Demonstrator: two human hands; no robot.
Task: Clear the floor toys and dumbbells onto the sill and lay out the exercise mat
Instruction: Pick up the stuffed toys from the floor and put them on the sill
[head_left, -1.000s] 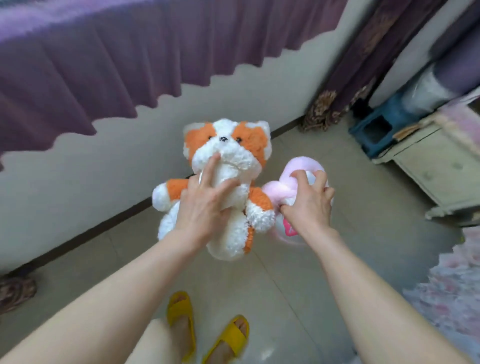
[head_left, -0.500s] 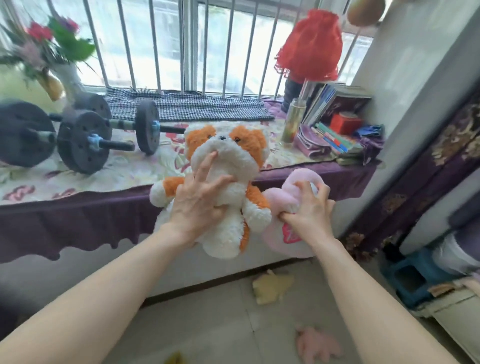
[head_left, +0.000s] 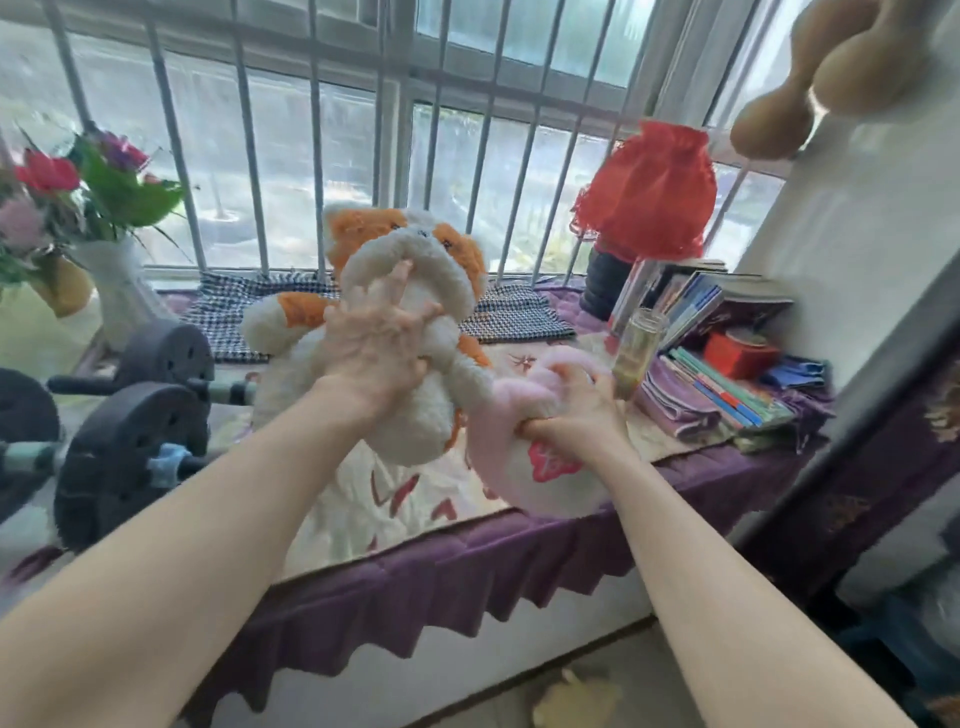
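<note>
Head view: left hand (head_left: 382, 345) spread and pressed into the chest of the orange-and-white plush (head_left: 374, 332); right hand (head_left: 579, 415) clenched on the pink plush (head_left: 524, 457), just right of the other; both hang over the sill (head_left: 467, 551)
Beyond the left hand: dumbbells (head_left: 135, 415) already on the sill
Beyond the right hand: glass jar (head_left: 636, 348) and books (head_left: 727, 384) close by
Advice: lower both toys into the free patch between dumbbells and jar; keep the right hand clear of the jar; release only once each plush sits back from the edge

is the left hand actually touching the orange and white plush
Touching. The head view shows the left hand spread over the chest of the orange and white plush, fingers pressed into the fur with no gap.
</note>
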